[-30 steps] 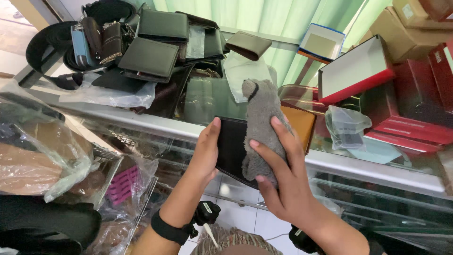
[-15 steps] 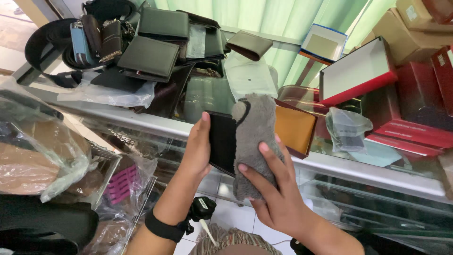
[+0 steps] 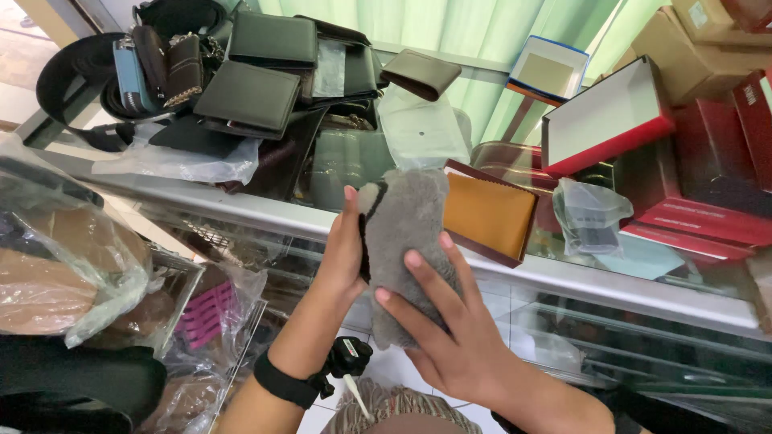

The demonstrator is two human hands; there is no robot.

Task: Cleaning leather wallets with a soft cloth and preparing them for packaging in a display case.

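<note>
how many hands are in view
2. The left hand, with a black wristband, grips a dark flat wallet's edge. The right hand presses a grey fuzzy cloth over it. No one else's hands show.

Single head-worn view, steeply downward, close over a glass counter.
</note>
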